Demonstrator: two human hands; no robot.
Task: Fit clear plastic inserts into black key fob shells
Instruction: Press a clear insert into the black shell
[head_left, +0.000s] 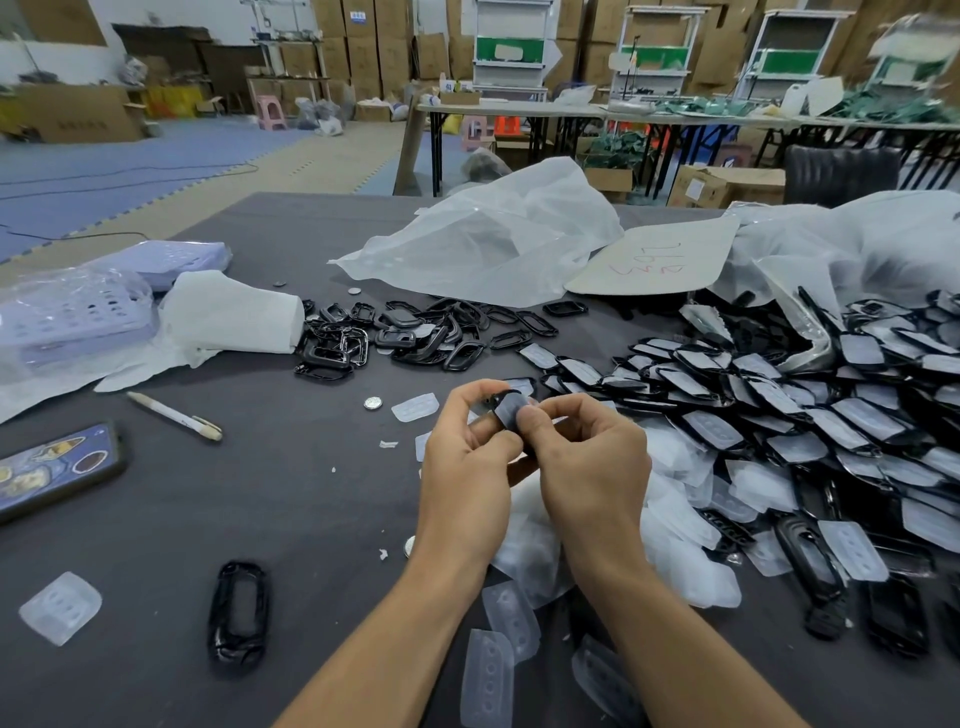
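nearest, at 6 o'clock on the dark desk (311, 493), loose clear inserts (488, 675) lie flat, each with a row of small domes. at 8 o'clock a lone empty black shell (238, 613) lies flat, its long axis running 12 to 6. a stray insert (61, 607) sits well apart from it, further out toward 8.

in the middle, the left hand (467, 467) and the right hand (587, 467) meet and together grasp one held shell (506, 410). the left fingers (462, 400) curl round its far end. the right thumb (530, 418) presses on the clear piece seated in its face. that face is turned toward the camera. the part that shows tilts toward 11 o'clock, and the rest is covered, so its full long axis cannot be told.

at 9 o'clock a phone (57, 467) in a patterned case lies back up. a white pen (174, 415) and a coin cell (372, 402) lie nearer the hands. at 3 o'clock a big heap of fitted shells (779, 415) overlaps like scales. at 12 o'clock is a heap of empty shells (405, 332). beyond it are a crumpled plastic bag (493, 239) and a cardboard card (654, 260) with red handwriting, upside down and not readable. at 10 o'clock lavender baskets (72, 317) sit in plastic wrap.
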